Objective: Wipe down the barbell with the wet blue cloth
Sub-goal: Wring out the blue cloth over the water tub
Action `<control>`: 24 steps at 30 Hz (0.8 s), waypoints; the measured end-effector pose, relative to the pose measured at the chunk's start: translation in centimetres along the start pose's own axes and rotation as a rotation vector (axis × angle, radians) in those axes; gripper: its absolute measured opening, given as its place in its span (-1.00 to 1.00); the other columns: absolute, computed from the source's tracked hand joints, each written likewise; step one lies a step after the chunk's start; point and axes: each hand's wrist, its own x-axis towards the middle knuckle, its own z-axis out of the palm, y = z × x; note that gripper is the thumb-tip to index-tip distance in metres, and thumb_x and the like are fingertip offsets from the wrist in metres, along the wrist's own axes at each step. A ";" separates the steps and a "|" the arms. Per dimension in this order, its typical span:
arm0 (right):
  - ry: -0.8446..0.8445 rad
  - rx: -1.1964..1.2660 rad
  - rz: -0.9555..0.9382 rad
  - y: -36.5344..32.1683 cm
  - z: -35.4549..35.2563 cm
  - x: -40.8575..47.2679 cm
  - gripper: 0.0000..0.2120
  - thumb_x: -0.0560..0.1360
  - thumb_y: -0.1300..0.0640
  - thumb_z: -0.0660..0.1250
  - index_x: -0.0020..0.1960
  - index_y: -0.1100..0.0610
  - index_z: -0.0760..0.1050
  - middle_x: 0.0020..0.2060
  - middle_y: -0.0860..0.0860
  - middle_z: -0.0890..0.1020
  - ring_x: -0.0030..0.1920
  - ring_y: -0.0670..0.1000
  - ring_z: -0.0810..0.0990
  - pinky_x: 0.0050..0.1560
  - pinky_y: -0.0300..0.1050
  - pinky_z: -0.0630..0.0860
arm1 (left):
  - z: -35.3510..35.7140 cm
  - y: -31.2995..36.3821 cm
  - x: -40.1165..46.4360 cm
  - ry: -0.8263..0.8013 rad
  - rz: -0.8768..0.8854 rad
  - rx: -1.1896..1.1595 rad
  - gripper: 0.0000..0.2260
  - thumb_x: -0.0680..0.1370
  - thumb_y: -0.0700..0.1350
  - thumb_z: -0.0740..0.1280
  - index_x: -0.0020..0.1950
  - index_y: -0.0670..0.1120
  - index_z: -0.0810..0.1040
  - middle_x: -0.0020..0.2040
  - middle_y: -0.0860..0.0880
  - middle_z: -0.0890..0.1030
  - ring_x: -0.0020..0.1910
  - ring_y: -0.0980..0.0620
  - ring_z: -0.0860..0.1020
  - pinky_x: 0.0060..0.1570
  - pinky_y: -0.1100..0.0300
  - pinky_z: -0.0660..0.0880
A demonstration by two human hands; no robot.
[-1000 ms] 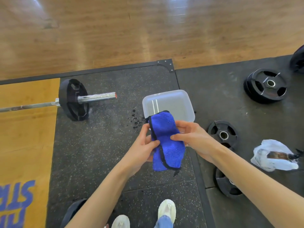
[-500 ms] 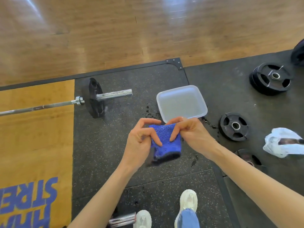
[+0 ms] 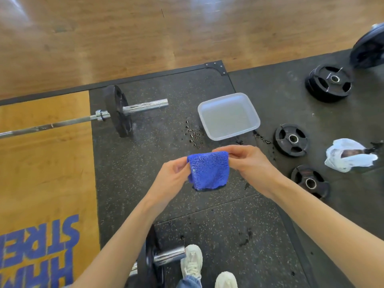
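A folded wet blue cloth [image 3: 208, 170] hangs in front of me above the black rubber mat [image 3: 133, 163]. My left hand [image 3: 171, 179] pinches its left edge and my right hand [image 3: 247, 161] pinches its upper right corner. The barbell [image 3: 62, 123] lies to the far left, its steel shaft running off the left edge, with a black plate [image 3: 118, 111] on it and the bare sleeve end [image 3: 147, 106] pointing right. Both hands are well to the right of the bar and apart from it.
A clear plastic tub [image 3: 228, 116] with water stands just beyond my hands, dark drips beside it. Loose black plates [image 3: 291, 140] [image 3: 330, 82] [image 3: 309, 182] and a white plastic bag [image 3: 349, 155] lie on the right. A second bar end with a plate [image 3: 158, 260] lies by my shoes [image 3: 191, 260].
The cloth was wrung and bunched between both hands, and now it is spread out a little, held by its edges. The view has shifted, bringing the barbell and a second bar end into sight.
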 end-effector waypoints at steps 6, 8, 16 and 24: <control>-0.099 0.162 0.097 2.6 1.5 -1.9 -0.77 0.61 0.20 0.32 0.23 0.05 0.62 0.08 0.01 0.73 0.00 -0.11 0.67 0.02 -0.27 0.48 | 1.4 -1.5 -2.7 -0.046 -0.053 -0.236 -0.70 0.64 0.01 0.21 0.30 -0.02 0.60 -0.14 -0.10 0.67 -0.34 0.02 0.57 -0.25 0.22 0.57; -0.122 0.171 0.121 3.4 2.1 -2.4 -0.72 0.64 0.17 0.27 0.31 -0.01 0.57 0.11 0.00 0.72 0.02 -0.08 0.67 0.07 -0.20 0.49 | 1.9 -2.0 -3.6 -0.025 -0.068 -0.281 -0.71 0.67 -0.03 0.18 0.30 -0.04 0.58 -0.14 -0.09 0.66 -0.40 0.07 0.56 -0.34 0.27 0.54; -0.178 0.069 0.271 7.9 4.8 -7.1 -0.50 0.59 -0.28 0.18 0.19 0.08 0.62 0.02 -0.03 0.74 0.04 -0.02 0.70 0.19 -0.06 0.53 | 4.9 -5.5 -9.5 0.073 -0.084 -0.341 -0.77 0.70 -0.09 0.17 0.22 0.04 0.60 0.06 0.00 0.72 -0.05 0.06 0.69 -0.19 0.22 0.62; -0.204 -0.011 0.247 11.7 6.5 -14.3 -0.64 0.60 -0.16 0.29 0.23 0.06 0.62 0.06 -0.03 0.73 0.12 -0.01 0.69 0.27 0.04 0.57 | 8.2 -8.7 -16.3 0.128 -0.110 -0.386 -0.70 0.64 0.02 0.22 0.29 -0.01 0.60 0.16 -0.13 0.70 0.12 -0.11 0.68 0.03 0.06 0.66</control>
